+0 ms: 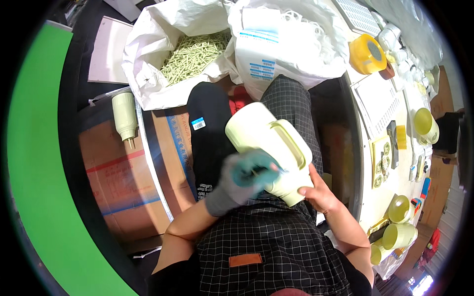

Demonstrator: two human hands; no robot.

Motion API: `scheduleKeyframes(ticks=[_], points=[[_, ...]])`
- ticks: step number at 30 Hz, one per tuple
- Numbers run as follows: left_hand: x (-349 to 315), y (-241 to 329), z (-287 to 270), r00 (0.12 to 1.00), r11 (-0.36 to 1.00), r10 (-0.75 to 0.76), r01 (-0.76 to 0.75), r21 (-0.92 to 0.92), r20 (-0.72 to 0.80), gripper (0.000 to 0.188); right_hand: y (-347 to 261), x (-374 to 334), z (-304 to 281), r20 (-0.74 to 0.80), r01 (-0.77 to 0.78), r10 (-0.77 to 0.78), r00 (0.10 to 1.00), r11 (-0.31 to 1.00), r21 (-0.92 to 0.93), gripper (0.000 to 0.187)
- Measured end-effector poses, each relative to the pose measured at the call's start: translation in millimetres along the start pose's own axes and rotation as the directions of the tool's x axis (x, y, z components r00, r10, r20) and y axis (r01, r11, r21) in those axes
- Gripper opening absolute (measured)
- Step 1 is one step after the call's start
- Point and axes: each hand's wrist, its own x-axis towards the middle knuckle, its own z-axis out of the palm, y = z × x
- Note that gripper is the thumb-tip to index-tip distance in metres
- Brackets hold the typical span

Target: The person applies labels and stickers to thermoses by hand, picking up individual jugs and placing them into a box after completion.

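The pale-yellow jug lies over the lap; the right hand holds it near its neck; the gloved left hand overlaps its side (fingers curled, contents too blurred to tell).

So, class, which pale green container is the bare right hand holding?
The big handled jug in the right hand; the slimmer container lies apart at left, the cup-like ones sit on the table at right.

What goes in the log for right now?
left hand: gloved, at pale jug; right hand: bare, holding jug's narrow end; ahead: white bags
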Motion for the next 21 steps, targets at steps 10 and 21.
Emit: scheduleKeyframes(ticks=[10,21], points=[[15,-18,-88,0.849,0.881,-0.455,0.384,-0.278,-0.268,0.02,14,19,17,-0.042,0.212,-0.362,0.931,0.633,-0.744,0.135],[21,-13,-80,0.873,0.912,-0.365,0.405,0.064,-0.322,0.028,28,16,21,0.026,0.231,-0.499,0.866,0.353,-0.907,0.133]])
